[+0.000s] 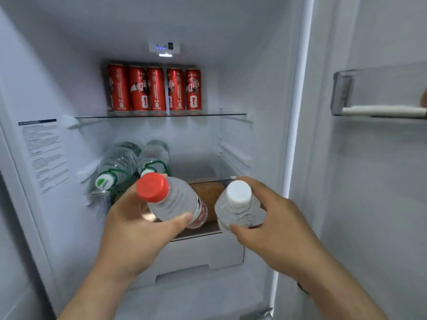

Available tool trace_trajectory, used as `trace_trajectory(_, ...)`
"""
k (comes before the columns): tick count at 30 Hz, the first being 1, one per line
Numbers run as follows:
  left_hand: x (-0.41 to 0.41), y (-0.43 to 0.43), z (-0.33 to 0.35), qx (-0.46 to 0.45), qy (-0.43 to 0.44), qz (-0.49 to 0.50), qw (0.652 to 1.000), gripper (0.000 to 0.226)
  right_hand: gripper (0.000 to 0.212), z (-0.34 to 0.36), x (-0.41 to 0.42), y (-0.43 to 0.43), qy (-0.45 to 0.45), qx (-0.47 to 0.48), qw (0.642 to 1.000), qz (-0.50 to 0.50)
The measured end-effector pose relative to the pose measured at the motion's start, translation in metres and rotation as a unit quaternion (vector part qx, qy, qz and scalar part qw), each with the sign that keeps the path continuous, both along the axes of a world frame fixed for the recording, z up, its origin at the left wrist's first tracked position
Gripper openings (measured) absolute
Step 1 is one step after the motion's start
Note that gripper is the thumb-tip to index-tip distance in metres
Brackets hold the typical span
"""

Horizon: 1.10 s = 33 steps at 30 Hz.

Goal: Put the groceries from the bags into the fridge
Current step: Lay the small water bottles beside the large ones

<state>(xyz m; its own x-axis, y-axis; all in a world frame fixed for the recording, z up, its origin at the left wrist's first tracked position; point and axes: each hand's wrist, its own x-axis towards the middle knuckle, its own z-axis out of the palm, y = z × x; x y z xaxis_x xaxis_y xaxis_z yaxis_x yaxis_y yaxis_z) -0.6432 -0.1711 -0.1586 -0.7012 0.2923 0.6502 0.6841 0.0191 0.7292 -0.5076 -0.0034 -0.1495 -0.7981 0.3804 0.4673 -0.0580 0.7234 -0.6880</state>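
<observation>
My left hand grips a clear water bottle with a red cap, its cap pointing toward me, in front of the fridge's middle shelf. My right hand grips a second clear bottle with a white cap, held just right of the first. Two green-capped water bottles lie on their sides at the left of the middle shelf. The right part of that shelf is bare. Several red cans stand in a row on the glass top shelf.
Below the middle shelf is a white drawer with a brown surface showing above it. The open fridge door is at the right, with a clear door bin. A printed label is on the left inner wall.
</observation>
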Motion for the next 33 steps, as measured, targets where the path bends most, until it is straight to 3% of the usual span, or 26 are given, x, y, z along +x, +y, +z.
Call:
trace_trajectory(5, -0.031, 0.016, 0.022, 0.037, 0.079, -0.052, 0.995, 0.070, 0.075, 0.024, -0.017, 0.013, 0.067, 0.031, 0.996, -0.051)
trace_trajectory(12, -0.087, 0.046, 0.044, -0.027, 0.240, -0.048, 0.969, 0.066, 0.072, 0.039, -0.069, 0.030, 0.108, 0.092, 0.986, -0.083)
trace_trajectory(21, -0.131, 0.073, 0.046, -0.163, 0.203, -0.025, 0.965, 0.064, 0.066, 0.014, -0.132, 0.054, 0.093, 0.005, 0.991, -0.097)
trace_trajectory(25, -0.144, 0.077, 0.038, -0.200, 0.183, 0.001, 0.962, 0.071, 0.066, 0.015, -0.142, 0.060, 0.092, 0.020, 0.991, -0.093)
trace_trajectory(33, -0.153, 0.083, 0.032, -0.297, 0.271, 0.077, 0.913, 0.079, 0.072, -0.006, -0.162, 0.072, 0.017, 0.056, 0.995, -0.079)
